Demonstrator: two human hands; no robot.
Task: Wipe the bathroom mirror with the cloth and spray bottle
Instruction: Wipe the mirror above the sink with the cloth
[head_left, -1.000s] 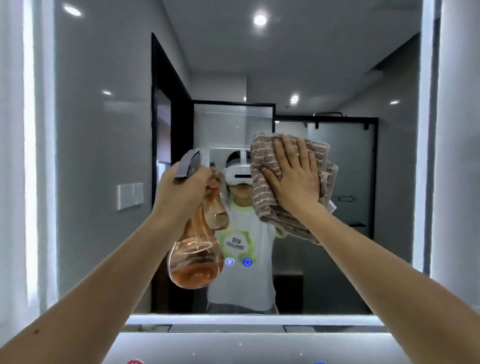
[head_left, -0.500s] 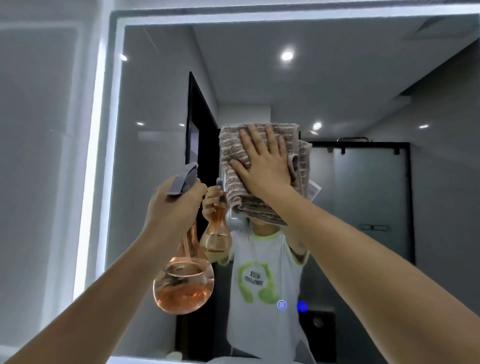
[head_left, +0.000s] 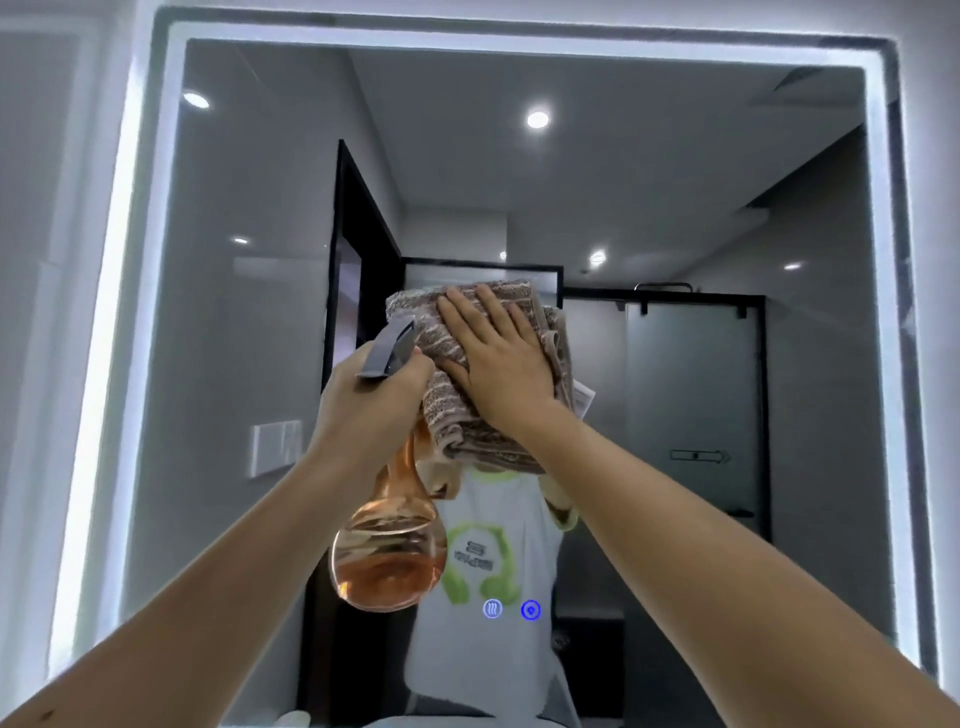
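Head view, what does it show first?
— The mirror (head_left: 675, 182), filling most of the frame, with a lit white strip (head_left: 519, 44) running round its edge.

— And the hands?
— The right hand (head_left: 498, 364) lies flat with fingers spread, palm pressing the cloth (head_left: 457, 415) against the glass, a little above the middle of the mirror. The left hand (head_left: 371, 400) is curled tight round the neck of the bottle (head_left: 389, 561), just left of the cloth and touching its edge.

— How does the bottle sit?
— Raised in the air in front of the mirror, roughly upright, its round belly hanging below the fist. It is clear and orange-tinted, with orange liquid pooled in the bottom. The grey spray head (head_left: 389, 348) sticks up above the fist, pointing up and right over the cloth.

— The cloth itself?
— Brownish, ribbed, folded thick, with a white tag (head_left: 583, 400) poking out on its right side.

— Anything else on the glass?
— Two small blue glowing icons (head_left: 511, 609) low down, below the bottle's level.
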